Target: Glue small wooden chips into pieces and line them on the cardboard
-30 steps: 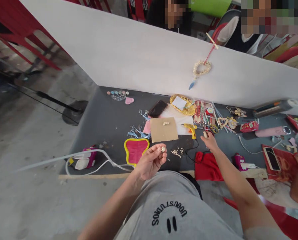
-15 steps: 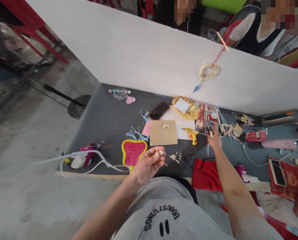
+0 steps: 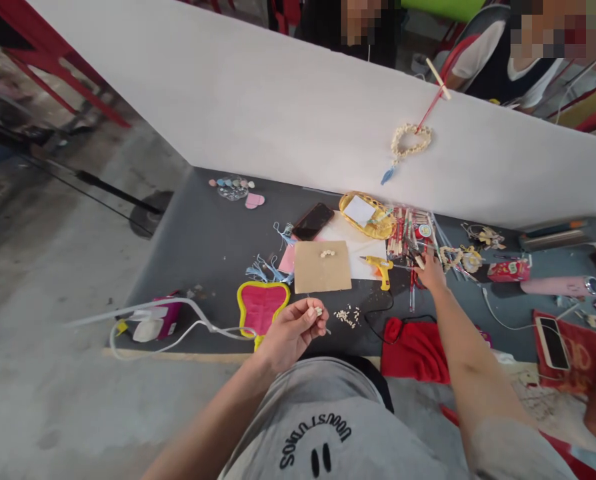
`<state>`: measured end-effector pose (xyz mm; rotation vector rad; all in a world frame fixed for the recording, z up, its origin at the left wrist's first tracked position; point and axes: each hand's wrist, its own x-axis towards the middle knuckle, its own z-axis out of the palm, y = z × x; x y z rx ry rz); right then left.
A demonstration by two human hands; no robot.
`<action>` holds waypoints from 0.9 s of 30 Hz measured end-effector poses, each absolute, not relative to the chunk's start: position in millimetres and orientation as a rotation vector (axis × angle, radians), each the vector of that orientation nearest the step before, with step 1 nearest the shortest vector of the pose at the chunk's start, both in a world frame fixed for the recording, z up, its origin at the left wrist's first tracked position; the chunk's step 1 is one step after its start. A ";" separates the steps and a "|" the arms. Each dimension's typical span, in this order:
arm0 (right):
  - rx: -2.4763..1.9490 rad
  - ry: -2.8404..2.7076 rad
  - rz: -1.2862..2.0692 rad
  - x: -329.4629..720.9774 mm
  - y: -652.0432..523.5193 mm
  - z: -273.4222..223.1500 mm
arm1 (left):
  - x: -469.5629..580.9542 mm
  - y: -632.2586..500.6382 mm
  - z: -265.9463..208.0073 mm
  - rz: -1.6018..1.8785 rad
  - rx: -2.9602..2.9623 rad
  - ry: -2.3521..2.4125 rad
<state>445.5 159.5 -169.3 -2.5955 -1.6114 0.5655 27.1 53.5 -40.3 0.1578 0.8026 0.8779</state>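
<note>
My left hand (image 3: 294, 332) is above the front edge of the dark tabletop, pinching a small cluster of cream pieces (image 3: 319, 312) between thumb and fingertips. Stretched forward, my right hand (image 3: 432, 272) has its fingers closed at the near side of a pile of red-and-clear wrapped sticks (image 3: 403, 230). Something pale and something dark show at its fingertips; what they are is too small to make out. Left of that hand lies a yellow glue gun (image 3: 381, 268). Several loose cream pieces (image 3: 348, 316) are scattered between the hands, and a brown board (image 3: 323, 277) bears a short row of similar pieces.
A yellow basket (image 3: 345, 203), a dark phone (image 3: 313, 222) and blue tassels (image 3: 265, 268) lie farther back. A pink-and-yellow fan (image 3: 263, 307) is beside my left hand. A white partition (image 3: 278, 107) carries a hanging heart ornament (image 3: 412, 139). People sit behind it.
The whole view has shifted slightly, so things appear a little farther left. Both hands keep nearly the same places, the left one still pinching the cream pieces.
</note>
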 end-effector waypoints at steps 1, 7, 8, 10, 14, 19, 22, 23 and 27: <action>-2.582 -1.602 0.559 443.6 161.8 -163.6 | 26.9 53.5 -40.9 0.885 0.152 0.808; -2.195 -1.735 0.631 368.4 147.3 -105.8 | 29.1 54.4 -41.2 0.909 0.096 0.778; -2.092 -1.783 0.687 345.2 137.0 -92.3 | 30.4 54.2 -41.3 0.911 0.100 0.766; -1.633 -1.920 0.861 296.5 112.3 -64.3 | 33.5 53.3 -42.1 0.921 0.117 0.745; -1.011 -2.066 0.993 221.2 72.8 -23.2 | 36.8 50.6 -44.0 0.925 0.134 0.745; -1.054 -2.038 0.904 198.1 64.3 -17.3 | 31.6 49.1 -42.0 0.921 0.177 0.780; -1.076 -1.981 0.903 199.6 66.3 -20.4 | 27.7 49.4 -39.6 0.909 0.225 0.810; -1.080 -1.978 0.884 199.9 66.7 -21.4 | 26.8 49.8 -39.2 0.904 0.241 0.829; -1.120 -2.080 0.722 199.4 68.3 -29.6 | 24.9 52.7 -41.3 0.899 0.353 0.921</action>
